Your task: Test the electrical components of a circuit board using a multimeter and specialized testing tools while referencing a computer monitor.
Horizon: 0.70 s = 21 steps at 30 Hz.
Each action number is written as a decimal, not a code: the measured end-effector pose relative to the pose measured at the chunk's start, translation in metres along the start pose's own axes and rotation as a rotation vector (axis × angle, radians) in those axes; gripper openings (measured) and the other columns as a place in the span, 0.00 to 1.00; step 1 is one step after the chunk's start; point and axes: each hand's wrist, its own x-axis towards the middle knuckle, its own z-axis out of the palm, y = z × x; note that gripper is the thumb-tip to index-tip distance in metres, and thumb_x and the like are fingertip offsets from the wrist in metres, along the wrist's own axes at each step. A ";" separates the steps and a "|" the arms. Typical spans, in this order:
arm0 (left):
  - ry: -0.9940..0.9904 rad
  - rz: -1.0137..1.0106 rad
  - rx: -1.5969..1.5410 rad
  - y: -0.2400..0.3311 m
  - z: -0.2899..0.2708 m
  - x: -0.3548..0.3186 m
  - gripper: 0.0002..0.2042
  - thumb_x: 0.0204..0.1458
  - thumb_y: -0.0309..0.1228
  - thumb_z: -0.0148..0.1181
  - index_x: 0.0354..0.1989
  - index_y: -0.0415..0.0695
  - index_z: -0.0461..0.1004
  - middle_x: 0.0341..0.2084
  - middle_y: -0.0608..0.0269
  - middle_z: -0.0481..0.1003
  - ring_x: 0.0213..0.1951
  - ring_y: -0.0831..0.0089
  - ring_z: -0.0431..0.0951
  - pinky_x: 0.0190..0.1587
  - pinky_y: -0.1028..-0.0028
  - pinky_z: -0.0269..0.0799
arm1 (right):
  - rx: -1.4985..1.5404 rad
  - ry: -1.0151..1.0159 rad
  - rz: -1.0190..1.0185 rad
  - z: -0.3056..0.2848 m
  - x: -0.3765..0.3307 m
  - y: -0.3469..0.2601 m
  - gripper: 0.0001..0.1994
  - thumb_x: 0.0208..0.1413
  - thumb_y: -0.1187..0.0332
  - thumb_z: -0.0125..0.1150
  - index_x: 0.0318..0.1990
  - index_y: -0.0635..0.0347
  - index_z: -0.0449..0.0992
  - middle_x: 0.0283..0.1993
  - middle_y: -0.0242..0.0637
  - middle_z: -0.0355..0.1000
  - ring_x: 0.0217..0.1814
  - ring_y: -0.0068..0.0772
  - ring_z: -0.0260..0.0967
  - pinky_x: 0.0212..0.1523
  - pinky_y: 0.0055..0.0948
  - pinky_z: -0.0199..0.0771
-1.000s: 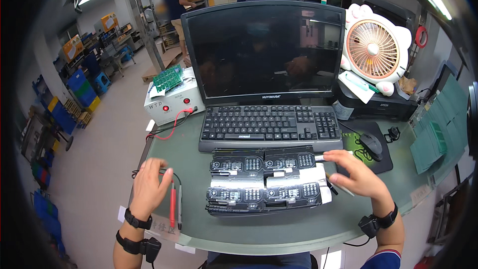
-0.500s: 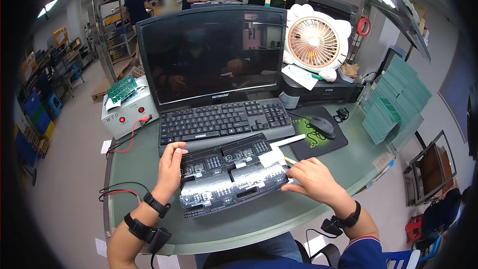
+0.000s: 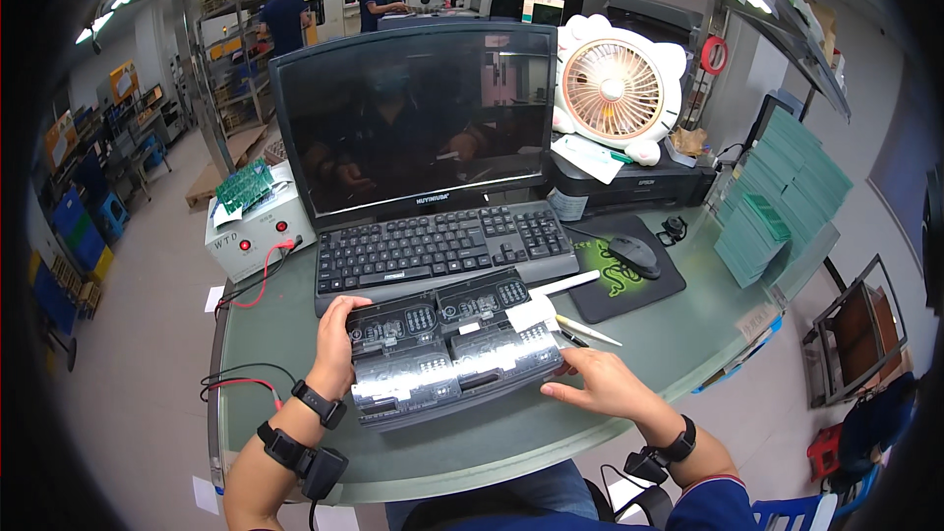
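"Black panels [image 3: 447, 364], stacked on the green table [image 3: 462, 452] before the keyboard [image 3: 442, 246]! Where were your hands?"

"Well apart! My left hand [image 3: 336, 342] met the left end, my right hand [image 3: 600, 385] the right corner; whether either was closed tight, I couldn't tell."

"The feel?"

"Stiff, I judged, slick on top, weighty as a stack, brittle at the edges; both short ends looked the surest hold."

"Count?"

"One stack, four sections showing, layers too fine to number; one keyboard, one mouse [image 3: 634, 256], one fan [image 3: 618, 88]!"
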 end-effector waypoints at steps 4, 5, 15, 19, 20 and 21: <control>-0.023 0.008 0.033 -0.001 -0.006 -0.005 0.14 0.60 0.31 0.39 0.32 0.39 0.72 0.31 0.66 0.71 0.36 0.79 0.70 0.45 0.78 0.66 | 0.032 0.020 -0.015 0.006 -0.010 -0.001 0.24 0.53 0.48 0.61 0.43 0.64 0.73 0.39 0.43 0.77 0.45 0.46 0.74 0.44 0.39 0.73; -0.025 0.012 0.033 0.001 -0.008 -0.008 0.14 0.60 0.31 0.39 0.32 0.38 0.72 0.30 0.65 0.71 0.36 0.79 0.70 0.45 0.78 0.66 | 0.036 0.016 -0.025 0.008 -0.013 -0.001 0.26 0.53 0.48 0.62 0.46 0.64 0.73 0.39 0.43 0.77 0.44 0.47 0.74 0.44 0.39 0.73; 0.113 0.121 0.149 0.018 -0.048 0.005 0.15 0.62 0.43 0.42 0.47 0.47 0.70 0.47 0.66 0.70 0.51 0.76 0.66 0.55 0.70 0.57 | 0.162 -0.066 -0.034 -0.081 0.023 0.019 0.21 0.58 0.57 0.59 0.53 0.61 0.72 0.45 0.43 0.76 0.46 0.40 0.75 0.46 0.32 0.74; 0.229 0.016 0.283 0.023 -0.055 0.033 0.21 0.61 0.46 0.45 0.58 0.50 0.63 0.57 0.64 0.63 0.59 0.70 0.59 0.61 0.64 0.51 | 0.202 0.310 0.064 -0.071 0.102 0.093 0.23 0.59 0.60 0.58 0.56 0.67 0.68 0.50 0.45 0.74 0.52 0.38 0.72 0.53 0.32 0.70; 0.214 -0.092 0.289 0.021 -0.054 0.039 0.23 0.60 0.47 0.46 0.60 0.49 0.61 0.58 0.63 0.62 0.61 0.68 0.57 0.63 0.63 0.49 | 0.111 0.330 0.099 -0.067 0.120 0.112 0.24 0.59 0.60 0.58 0.57 0.68 0.67 0.51 0.46 0.73 0.53 0.40 0.71 0.55 0.32 0.69; 0.170 -0.132 0.202 0.002 -0.075 0.054 0.27 0.59 0.48 0.48 0.62 0.47 0.57 0.62 0.56 0.59 0.64 0.62 0.56 0.65 0.62 0.47 | 0.239 0.299 0.150 -0.058 0.137 0.131 0.29 0.58 0.57 0.59 0.60 0.70 0.64 0.51 0.49 0.73 0.55 0.41 0.71 0.56 0.34 0.68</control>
